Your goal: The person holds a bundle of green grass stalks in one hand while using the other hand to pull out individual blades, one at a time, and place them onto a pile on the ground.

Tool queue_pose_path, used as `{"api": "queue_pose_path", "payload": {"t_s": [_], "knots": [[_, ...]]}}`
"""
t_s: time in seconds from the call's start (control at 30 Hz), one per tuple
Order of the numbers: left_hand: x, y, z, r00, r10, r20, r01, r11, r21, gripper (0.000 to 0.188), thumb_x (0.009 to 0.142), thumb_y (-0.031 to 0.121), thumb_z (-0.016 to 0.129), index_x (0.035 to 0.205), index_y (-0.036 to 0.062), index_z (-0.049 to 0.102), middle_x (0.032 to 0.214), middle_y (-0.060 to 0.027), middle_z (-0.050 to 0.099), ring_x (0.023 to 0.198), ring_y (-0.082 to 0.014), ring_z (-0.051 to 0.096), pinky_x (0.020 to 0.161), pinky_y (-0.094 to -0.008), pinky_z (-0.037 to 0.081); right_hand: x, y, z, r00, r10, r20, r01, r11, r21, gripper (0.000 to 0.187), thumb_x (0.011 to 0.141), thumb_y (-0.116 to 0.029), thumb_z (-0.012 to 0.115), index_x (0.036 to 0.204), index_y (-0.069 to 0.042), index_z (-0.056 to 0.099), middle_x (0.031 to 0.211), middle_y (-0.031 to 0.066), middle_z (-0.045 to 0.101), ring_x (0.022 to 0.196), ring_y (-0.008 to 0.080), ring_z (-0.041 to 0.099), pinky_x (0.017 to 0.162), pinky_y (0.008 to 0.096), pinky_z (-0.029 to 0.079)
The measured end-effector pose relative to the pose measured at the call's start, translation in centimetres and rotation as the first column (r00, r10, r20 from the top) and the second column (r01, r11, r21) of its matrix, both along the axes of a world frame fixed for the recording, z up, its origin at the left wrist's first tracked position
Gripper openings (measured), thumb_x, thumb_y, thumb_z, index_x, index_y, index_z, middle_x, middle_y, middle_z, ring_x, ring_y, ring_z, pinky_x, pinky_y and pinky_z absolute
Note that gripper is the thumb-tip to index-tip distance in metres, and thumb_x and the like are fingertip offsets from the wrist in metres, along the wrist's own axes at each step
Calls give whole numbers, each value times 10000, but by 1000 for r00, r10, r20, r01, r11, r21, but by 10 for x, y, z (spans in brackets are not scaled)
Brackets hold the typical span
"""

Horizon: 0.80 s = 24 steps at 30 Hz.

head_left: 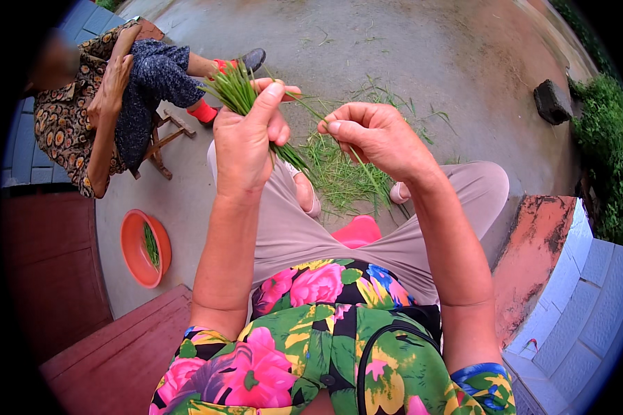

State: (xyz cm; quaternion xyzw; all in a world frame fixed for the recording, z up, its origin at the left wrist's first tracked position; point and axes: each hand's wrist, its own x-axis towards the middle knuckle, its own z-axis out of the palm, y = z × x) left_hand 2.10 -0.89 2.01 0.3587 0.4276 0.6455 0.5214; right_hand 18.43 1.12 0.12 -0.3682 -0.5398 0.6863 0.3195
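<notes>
My left hand is closed round a bunch of chives, long thin green leaves whose ends stick out above and below my fist. To its right, my right hand pinches a thin green chive stalk between thumb and fingertips. That stalk stretches across the gap between my two hands. On the ground beneath, between my feet, lies a loose spread of green leaves and trimmings.
At the left a person sits on a low wooden stool, arms crossed. Nearer stands an orange basin with some green stalks in it. A pink seat shows between my legs. A dark block lies far right, by bushes.
</notes>
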Motion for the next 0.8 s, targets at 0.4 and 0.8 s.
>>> {"api": "queue_pose_path", "payload": {"t_s": [0.4, 0.8], "knots": [[-16, 3, 6, 979, -105, 178, 80, 987, 140, 80, 836, 78, 461, 889, 42, 509, 874, -148, 581, 567, -101, 464, 533, -258, 418, 18, 13, 0, 925, -141, -353, 3, 931, -364, 158, 805, -123, 509, 891, 9, 529, 573, -41, 420, 462, 42, 358, 431, 181, 317], [17, -19, -7, 928, -319, -192, 281, 939, -200, 144, 784, 61, 548, 911, 10, 505, 592, 49, 405, 490, -19, 358, 423, -166, 273, 21, 17, 3, 710, -230, -665, -134, 884, -449, 161, 813, -109, 501, 912, 18, 485, 574, -44, 395, 461, 32, 300, 418, 171, 267]]}}
